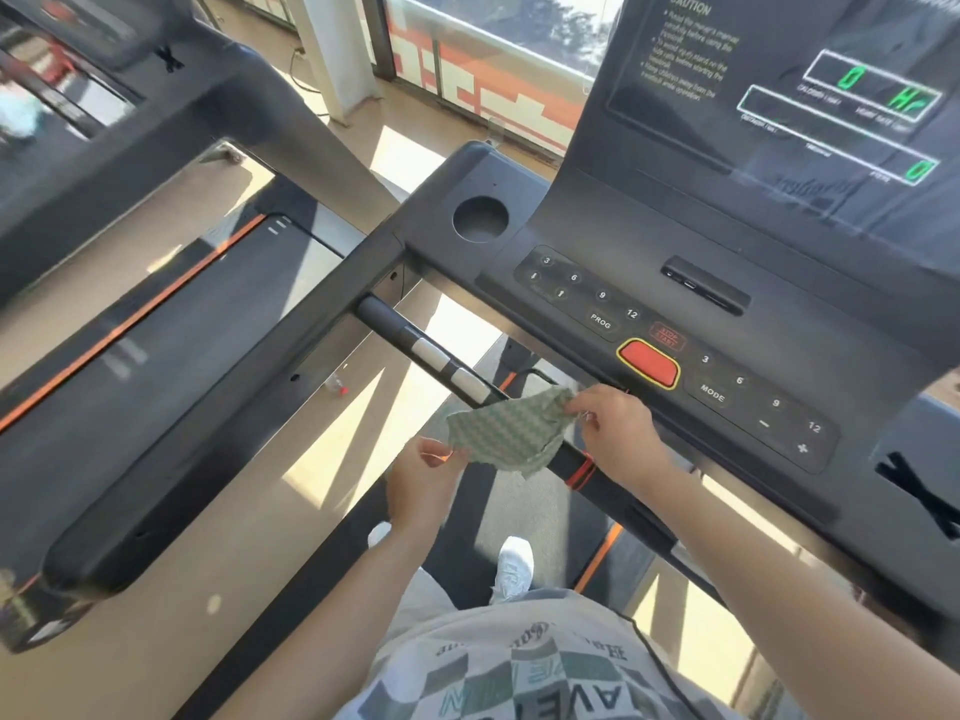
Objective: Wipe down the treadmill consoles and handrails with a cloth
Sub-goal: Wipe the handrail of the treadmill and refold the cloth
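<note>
Spread between two hands, a green checked cloth (506, 433) is held just over the front handrail (387, 322), below the near edge of the console (623, 236). One corner is pinched by the left hand (422, 488), the opposite corner by the right hand (618, 433). No surface is being touched by the cloth; wiping of console and handrails is judged still to be done.

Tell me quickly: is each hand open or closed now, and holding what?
Left hand: closed, pinching one corner of the green checked cloth.
Right hand: closed, pinching the opposite corner of the cloth.
</note>
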The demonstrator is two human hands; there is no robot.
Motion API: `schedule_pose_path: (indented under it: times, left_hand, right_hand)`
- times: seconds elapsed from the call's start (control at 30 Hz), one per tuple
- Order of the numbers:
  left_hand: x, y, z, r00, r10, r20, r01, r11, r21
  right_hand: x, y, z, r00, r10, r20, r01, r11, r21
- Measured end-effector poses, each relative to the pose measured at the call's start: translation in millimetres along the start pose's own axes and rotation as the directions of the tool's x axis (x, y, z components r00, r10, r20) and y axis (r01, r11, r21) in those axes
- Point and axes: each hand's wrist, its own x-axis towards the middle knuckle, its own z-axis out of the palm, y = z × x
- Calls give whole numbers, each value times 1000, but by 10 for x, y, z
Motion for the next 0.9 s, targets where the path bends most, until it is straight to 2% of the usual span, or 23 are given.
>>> schedule_pose_path:
  times: [0.07,0.17,0.3,0.47,0.57,0.67,0.8,0.9]
  left_hand:
    - [-25,77,67,999,-15,42,20,991,-131]
    - [-67,223,228,967,-109,230,194,902,-386]
    - [-97,339,434,933,-158,325,323,767,-555]
    - [-87,379,502,928,-202,314,361,702,-614]
    - [-90,387,488,924,-202,325,372,678,-634]
    - [-109,387,457,910,-188,369,400,627,-668]
    - [-210,307,505,852,-185,489,500,565,-657]
    - [-257,271,555,809,-180,560,553,557,-620]
  right_hand:
    - [-15,-26,-4,998,-7,-69,9,1000,21]
    - [-41,-135,-18,988,-13,-157,31,993,117]
    - [-70,-251,48,982,-166,-88,183,952,244]
    - [-35,-221,125,960,-279,5,277,955,105]
    - [11,-154,130,980,-147,137,138,987,78]
    - [39,-108,91,964,-31,265,15,998,62]
    - [78,-97,-44,920,25,390,-6,999,-51]
    - [156,-64,-132,873,20,487,46,991,-124]
